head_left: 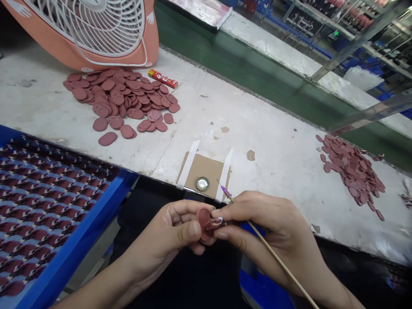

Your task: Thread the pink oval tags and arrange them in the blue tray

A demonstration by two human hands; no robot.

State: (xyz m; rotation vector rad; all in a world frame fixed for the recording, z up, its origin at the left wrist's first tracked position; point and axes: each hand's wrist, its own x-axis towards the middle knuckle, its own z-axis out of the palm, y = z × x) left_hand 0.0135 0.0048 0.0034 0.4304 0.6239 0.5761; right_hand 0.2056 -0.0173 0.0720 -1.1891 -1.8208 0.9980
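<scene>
The left grip [182, 229] is clenched on a maroon oval disc [203, 224], and the right grip [265, 227] is clenched on a thin wooden stick [277, 257], right beside the disc. The stick's purple, pointed tip [225, 193] sits past the fingers. A shaky hold could let the disc drop, or the point could jab a finger.

An oval pad [204, 224] is being held between the left hand [170, 236] and the right hand [273, 227], while a taped cardboard square [206, 174] bearing a round metal piece [202, 184] is being kept just ahead on the bench [244, 120], with pad heaps [119, 101] being left ahead-left and ahead-right, a fan [106, 30] behind, and a pad tray [74, 244] left.
</scene>
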